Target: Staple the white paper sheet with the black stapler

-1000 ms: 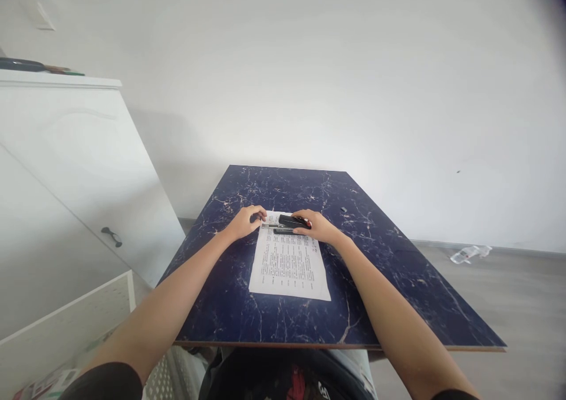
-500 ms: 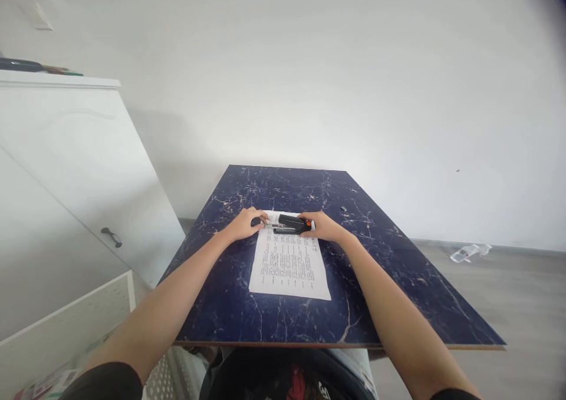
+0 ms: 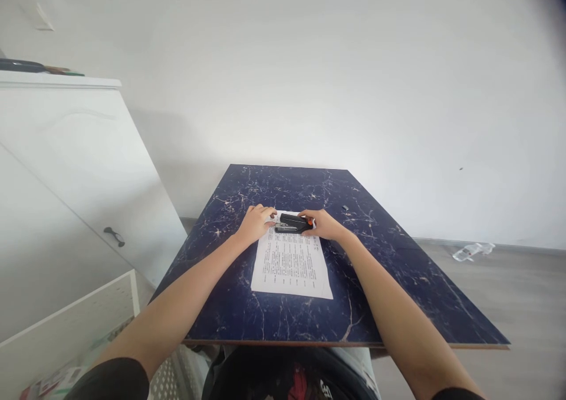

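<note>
A black stapler (image 3: 292,224) with an orange mark lies over the top part of a printed white sheet (image 3: 292,267) on the dark blue marbled table (image 3: 305,323). Around the stapler's right end my right hand (image 3: 325,224) is closed. My left hand (image 3: 257,223) is at the stapler's left end, thumb and fingers bent round its metal part, which is partly hidden by the fingertips.
A small dark piece (image 3: 345,207) lies on the table beyond my right hand. To the left stand a white cabinet (image 3: 79,170) and a white basket (image 3: 128,282). Clear plastic (image 3: 472,251) is on the floor at the right.
My left hand has moved right, closer to the stapler's body. The metal part that stuck out to the left now extends much less, and its dark end no longer shows.
</note>
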### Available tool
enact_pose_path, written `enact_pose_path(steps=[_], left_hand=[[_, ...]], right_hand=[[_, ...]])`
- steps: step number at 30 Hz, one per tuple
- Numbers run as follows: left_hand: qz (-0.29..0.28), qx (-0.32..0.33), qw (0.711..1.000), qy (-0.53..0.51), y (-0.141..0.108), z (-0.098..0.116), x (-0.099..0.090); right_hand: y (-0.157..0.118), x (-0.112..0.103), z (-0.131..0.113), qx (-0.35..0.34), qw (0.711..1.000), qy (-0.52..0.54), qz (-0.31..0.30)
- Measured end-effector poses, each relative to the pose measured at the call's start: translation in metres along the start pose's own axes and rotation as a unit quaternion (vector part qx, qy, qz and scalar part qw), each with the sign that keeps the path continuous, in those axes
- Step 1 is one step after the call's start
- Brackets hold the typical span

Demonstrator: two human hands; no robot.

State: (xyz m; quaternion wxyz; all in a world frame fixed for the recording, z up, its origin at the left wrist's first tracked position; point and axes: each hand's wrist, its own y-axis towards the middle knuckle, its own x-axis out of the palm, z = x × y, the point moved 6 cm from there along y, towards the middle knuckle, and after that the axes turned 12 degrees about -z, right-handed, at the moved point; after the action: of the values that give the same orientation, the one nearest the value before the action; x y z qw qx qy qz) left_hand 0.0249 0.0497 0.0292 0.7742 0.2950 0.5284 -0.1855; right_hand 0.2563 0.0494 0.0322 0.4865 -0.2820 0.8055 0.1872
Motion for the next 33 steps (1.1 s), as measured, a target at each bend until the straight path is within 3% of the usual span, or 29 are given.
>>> enact_pose_path(steps=[10, 22, 33], left_hand=[[0.010, -0.034, 0.999, 0.007, 0.004, 0.006, 0.008], [0.003, -0.043, 0.999, -0.007, 0.005, 0.008, 0.013], [0.001, -0.062, 0.997, -0.042, 0.006, -0.010, 0.009]], right_hand=[[0.001, 0.002, 0.004, 0.006, 0.999, 0.032, 0.011], [0.007, 0.003, 0.015, 0.003, 1.000, -0.015, 0.021], [0.003, 0.005, 0.007, 0.001, 0.999, -0.044, 0.005]])
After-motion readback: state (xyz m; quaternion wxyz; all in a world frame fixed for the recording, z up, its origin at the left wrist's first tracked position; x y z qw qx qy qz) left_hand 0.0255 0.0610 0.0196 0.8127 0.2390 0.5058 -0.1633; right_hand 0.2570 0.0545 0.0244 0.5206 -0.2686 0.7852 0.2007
